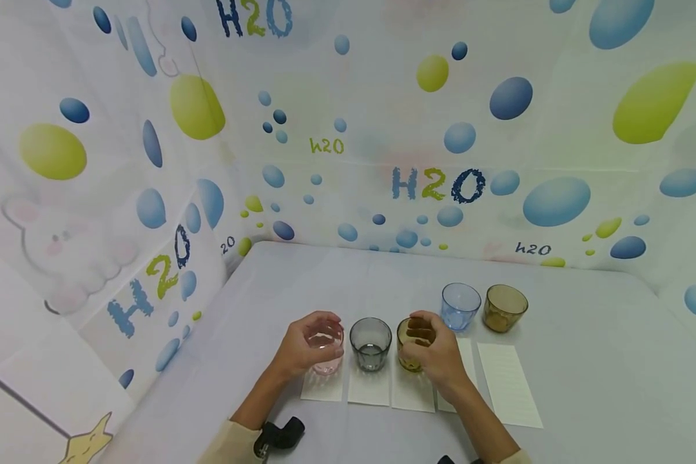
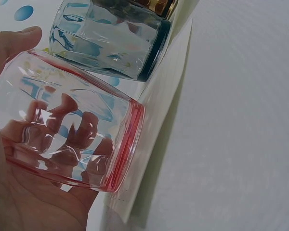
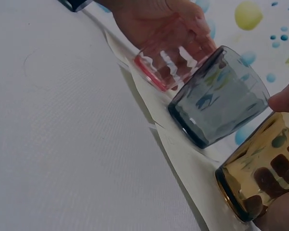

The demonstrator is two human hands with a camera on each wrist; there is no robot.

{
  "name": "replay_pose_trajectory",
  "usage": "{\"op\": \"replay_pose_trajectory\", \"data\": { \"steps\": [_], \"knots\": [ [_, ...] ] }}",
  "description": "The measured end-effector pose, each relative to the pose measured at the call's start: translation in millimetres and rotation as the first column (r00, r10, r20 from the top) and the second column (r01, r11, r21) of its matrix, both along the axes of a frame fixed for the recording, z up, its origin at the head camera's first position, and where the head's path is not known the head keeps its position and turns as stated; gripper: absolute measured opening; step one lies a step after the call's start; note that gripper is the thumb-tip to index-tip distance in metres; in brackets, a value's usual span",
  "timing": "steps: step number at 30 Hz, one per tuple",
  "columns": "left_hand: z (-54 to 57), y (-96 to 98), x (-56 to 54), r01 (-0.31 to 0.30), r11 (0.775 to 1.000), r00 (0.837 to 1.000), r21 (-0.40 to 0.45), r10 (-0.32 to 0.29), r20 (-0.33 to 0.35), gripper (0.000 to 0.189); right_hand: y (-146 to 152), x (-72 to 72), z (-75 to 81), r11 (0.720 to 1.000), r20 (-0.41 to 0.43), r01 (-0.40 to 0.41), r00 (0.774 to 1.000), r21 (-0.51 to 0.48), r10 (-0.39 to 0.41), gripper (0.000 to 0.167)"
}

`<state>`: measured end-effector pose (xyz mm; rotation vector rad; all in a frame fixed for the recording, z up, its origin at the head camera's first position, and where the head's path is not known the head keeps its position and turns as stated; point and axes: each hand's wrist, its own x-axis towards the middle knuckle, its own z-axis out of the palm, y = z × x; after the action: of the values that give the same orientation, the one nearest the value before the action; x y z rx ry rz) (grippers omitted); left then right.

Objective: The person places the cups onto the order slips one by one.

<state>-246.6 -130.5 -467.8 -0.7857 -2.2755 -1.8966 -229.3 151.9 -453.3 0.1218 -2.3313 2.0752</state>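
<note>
My left hand (image 1: 299, 345) curls round a clear pink glass (image 2: 72, 120) at the left end of the row, thumb on the near side and fingers behind it. Beside it a grey glass (image 1: 371, 345) stands upright, untouched, on a strip of pale paper (image 1: 368, 392). On its other side my right hand (image 1: 439, 353) grips an amber glass (image 3: 257, 166), with the fingers wrapped round the far side. The pink and amber glasses are upright, over paper strips of their own; whether their bases bear fully on the paper I cannot tell.
Behind the right hand stand a light blue glass (image 1: 461, 308) and a second amber glass (image 1: 505, 309), close together. A paper strip (image 1: 509, 386) lies at the right end of the row. A patterned cloth wall (image 1: 371, 96) borders the white table (image 1: 603, 348).
</note>
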Motion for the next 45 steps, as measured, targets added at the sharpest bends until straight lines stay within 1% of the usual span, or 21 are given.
{"op": "replay_pose_trajectory", "data": {
  "steps": [5,12,19,21,26,30,35,39,45],
  "knots": [
    [1.5,0.0,-0.7,0.002,1.0,1.0,-0.004,-0.002,0.001,0.051,0,0.3,-1.5,1.0,-0.02,-0.01,1.0,0.018,0.01,0.066],
    [0.9,-1.4,-1.5,-0.01,1.0,1.0,-0.018,0.01,-0.005,0.05,1,-0.4,-4.0,1.0,-0.034,-0.03,0.999,-0.001,0.03,0.067],
    [0.4,-1.9,-1.2,-0.006,1.0,1.0,-0.016,0.005,-0.01,0.05,4,-1.6,-6.4,0.999,-0.052,-0.048,0.998,0.01,0.048,0.07],
    [-0.6,-2.4,-1.3,-0.004,1.0,1.0,-0.01,0.004,-0.013,0.05,5,-1.6,-6.4,0.998,-0.052,-0.055,0.997,0.02,0.056,0.071],
    [0.9,-2.0,-0.2,-0.008,1.0,1.0,-0.005,0.008,0.003,0.051,6,0.3,-5.0,0.996,-0.038,-0.08,0.996,0.031,0.081,0.072],
    [0.9,-1.5,0.1,-0.01,1.0,1.0,-0.009,0.01,0.011,0.052,9,0.9,-5.6,0.994,-0.023,-0.11,0.994,0.015,0.111,0.073],
    [-0.4,-0.8,-0.6,-0.007,1.0,1.0,-0.008,0.007,0.007,0.051,13,1.4,-5.7,0.99,-0.024,-0.14,0.99,0.0,0.14,0.075],
    [-0.7,-0.6,-0.3,-0.006,1.0,1.0,-0.008,0.006,0.0,0.051,13,2.1,-5.6,0.99,-0.026,-0.143,0.989,-0.003,0.142,0.077],
    [-0.3,-0.7,-0.2,-0.009,1.0,1.0,-0.016,0.008,-0.007,0.05,13,2.3,-4.3,0.989,-0.025,-0.143,0.99,-0.033,0.142,0.08]
  ]
}}
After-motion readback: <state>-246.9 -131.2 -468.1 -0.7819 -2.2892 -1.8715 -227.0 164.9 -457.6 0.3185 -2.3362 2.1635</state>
